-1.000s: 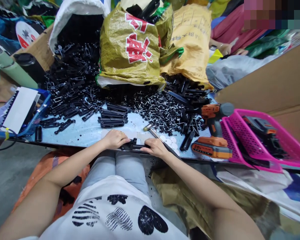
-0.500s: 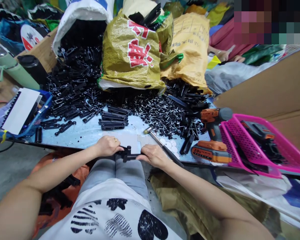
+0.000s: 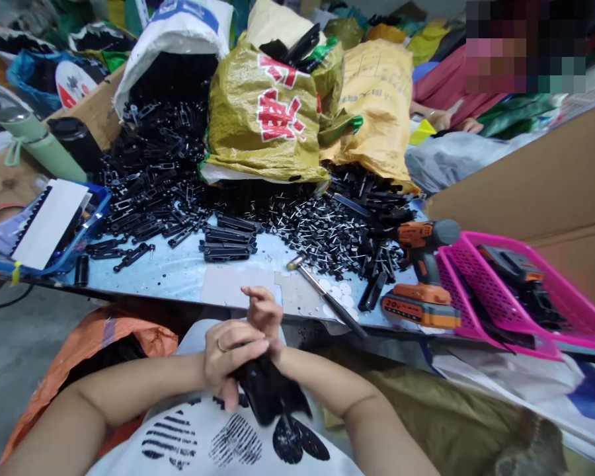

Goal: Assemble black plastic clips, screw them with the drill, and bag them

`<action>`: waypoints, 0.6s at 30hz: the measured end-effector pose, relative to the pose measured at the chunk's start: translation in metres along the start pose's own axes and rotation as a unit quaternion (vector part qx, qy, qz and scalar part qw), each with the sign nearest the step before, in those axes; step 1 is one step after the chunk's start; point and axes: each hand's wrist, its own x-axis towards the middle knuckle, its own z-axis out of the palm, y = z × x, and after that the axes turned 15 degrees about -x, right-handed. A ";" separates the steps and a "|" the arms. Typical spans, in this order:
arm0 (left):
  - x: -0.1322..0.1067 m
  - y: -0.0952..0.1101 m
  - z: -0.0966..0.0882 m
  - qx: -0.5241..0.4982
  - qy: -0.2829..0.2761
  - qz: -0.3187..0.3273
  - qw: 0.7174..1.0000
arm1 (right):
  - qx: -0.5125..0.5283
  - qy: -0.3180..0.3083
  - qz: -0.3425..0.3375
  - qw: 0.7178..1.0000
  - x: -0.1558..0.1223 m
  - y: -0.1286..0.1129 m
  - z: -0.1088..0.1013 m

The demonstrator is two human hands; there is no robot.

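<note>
My left hand (image 3: pixel 231 350), with a ring on one finger, is closed around the upper end of a black plastic part (image 3: pixel 272 390). The part is wide and folded-looking. It tilts down toward my white printed shirt, above my lap. Right beside it is my right hand (image 3: pixel 265 314), turned up with fingers bent and apart. Its palm meets the left fingers and the top of the part; whether it presses on the part is hidden. In front of the hands, a pale flat plate (image 3: pixel 223 283) lies at the table edge, with a hammer (image 3: pixel 327 296) to its right.
Stacked black parts (image 3: pixel 228 241) lie beyond the plate. Loose pins (image 3: pixel 317 228) and black links (image 3: pixel 149 178) heap behind. A cordless drill (image 3: pixel 421 271) and pink baskets (image 3: pixel 525 291) stand right. An orange sack (image 3: pixel 89 357) is below left. A co-worker's hands (image 3: pixel 443 120) are at back right.
Both hands have come back from the table edge to above my lap and closer together. The black part now hangs toward my shirt, and my right hand has turned up with its fingers loosened.
</note>
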 end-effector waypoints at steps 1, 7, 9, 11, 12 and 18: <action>-0.001 -0.009 0.000 0.041 0.002 0.020 0.999 | -0.021 0.027 0.004 0.999 0.010 0.007 0.001; 0.000 -0.096 -0.035 0.347 -0.125 -0.018 0.929 | -0.443 0.163 0.061 0.880 0.046 0.054 -0.123; 0.000 -0.123 -0.045 0.369 -0.186 -0.096 0.906 | -0.600 0.171 0.194 0.757 0.038 0.068 -0.183; 0.001 -0.139 -0.049 0.373 -0.217 -0.141 0.891 | -0.672 0.121 0.355 0.639 0.031 0.080 -0.225; 0.002 -0.143 -0.049 0.374 -0.225 -0.149 0.887 | -0.687 0.095 0.404 0.596 0.029 0.085 -0.238; 0.017 -0.131 -0.081 0.418 -0.104 -0.200 0.880 | -0.695 0.084 0.455 0.551 0.033 0.083 -0.246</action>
